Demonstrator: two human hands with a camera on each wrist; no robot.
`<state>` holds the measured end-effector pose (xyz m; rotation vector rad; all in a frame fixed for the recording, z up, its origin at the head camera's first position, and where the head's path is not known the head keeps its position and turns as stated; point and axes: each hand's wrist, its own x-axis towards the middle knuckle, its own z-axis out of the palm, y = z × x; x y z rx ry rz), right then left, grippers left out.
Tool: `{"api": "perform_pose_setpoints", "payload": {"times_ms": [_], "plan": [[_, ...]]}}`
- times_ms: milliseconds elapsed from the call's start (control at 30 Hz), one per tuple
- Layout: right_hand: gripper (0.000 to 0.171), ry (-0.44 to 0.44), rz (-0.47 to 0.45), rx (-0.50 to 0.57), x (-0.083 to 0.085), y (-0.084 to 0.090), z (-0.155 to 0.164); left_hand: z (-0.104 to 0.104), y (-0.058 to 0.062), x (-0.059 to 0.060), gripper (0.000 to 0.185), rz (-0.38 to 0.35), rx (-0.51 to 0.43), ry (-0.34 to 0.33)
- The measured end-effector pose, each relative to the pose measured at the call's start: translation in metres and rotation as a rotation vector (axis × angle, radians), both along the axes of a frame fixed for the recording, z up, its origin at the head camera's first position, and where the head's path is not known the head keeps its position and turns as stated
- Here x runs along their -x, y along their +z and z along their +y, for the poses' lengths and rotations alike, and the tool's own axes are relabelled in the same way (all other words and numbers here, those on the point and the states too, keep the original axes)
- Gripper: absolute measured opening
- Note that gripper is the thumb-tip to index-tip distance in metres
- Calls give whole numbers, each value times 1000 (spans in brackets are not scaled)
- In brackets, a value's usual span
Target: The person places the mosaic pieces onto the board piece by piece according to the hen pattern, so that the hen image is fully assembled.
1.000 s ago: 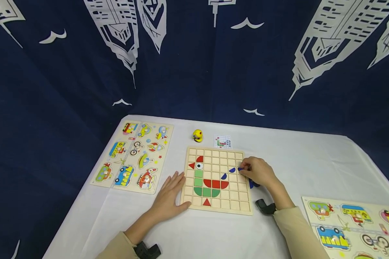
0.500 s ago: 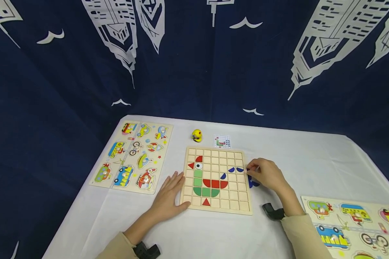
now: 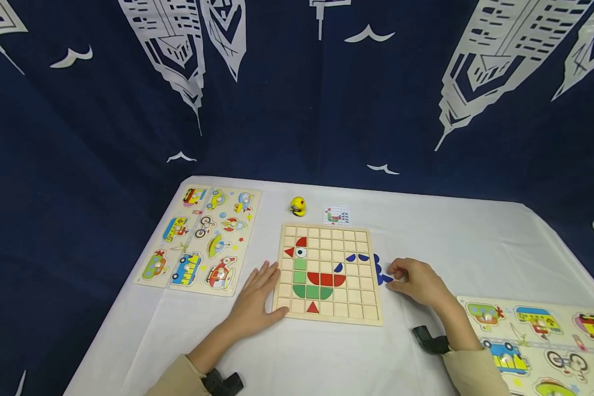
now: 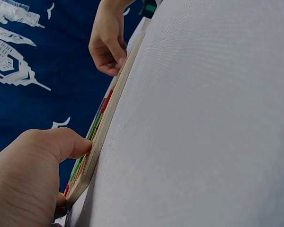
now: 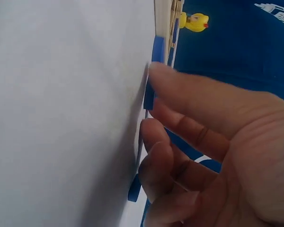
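Observation:
A square wooden grid board (image 3: 348,313) lies on the table, bearing red, green and blue tiles in a bird-like pattern. My left hand (image 3: 254,297) rests at its left edge, fingers straight, the thumb (image 4: 78,144) touching the rim. Beyond the right edge, several blue tiles (image 3: 378,264) lie in a small cluster. There my right hand (image 3: 419,281) pinches a blue tile (image 5: 154,92) between thumb and bent forefinger; the fingertips partly cover it. Three blue half-round tiles (image 3: 350,257) sit in the board's right part.
Behind the board are a pattern card (image 3: 336,215) and a yellow toy duck (image 3: 298,206). A vehicle puzzle board (image 3: 198,239) lies at the left, and a similar puzzle board (image 3: 539,341) at the front right. A dark blue curtain (image 3: 277,121) hangs behind the white table (image 3: 326,363).
My right hand has let go of a blue tile on the board and moved right and nearer, to the blue tiles beside it. My left hand stays at the board's left edge.

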<state>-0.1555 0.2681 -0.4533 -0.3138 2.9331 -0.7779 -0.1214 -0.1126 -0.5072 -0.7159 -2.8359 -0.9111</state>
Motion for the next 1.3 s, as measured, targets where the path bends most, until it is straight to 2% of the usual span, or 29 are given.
{"api": "perform_pose_setpoints", "payload": {"times_ms": [200,433,667,800,967,1100,1200,1300], "plan": [[16,50,35,35,3,-5,-2,-1,1,0,82,-8,-11,3],[11,65,80,46,5,-8,-3,-2,2,0,82,-14,-21,11],[10,72,86,18,6,-2,-2,-2,2,1,84,-35,-3,10],[11,95,112,27,12,5,-8,-2,2,1,84,-23,-11,5],[11,179,95,42,22,10,-25,-1,1,1,82,-14,-19,3],[11,259,62,36,28,11,-41,-1,0,1,83,-38,-11,3],[11,307,67,21,31,11,-49,-1,-1,1,84,-49,-4,3],[12,341,87,-6,33,11,-53,-1,-1,1,84,-28,-4,2]]}}
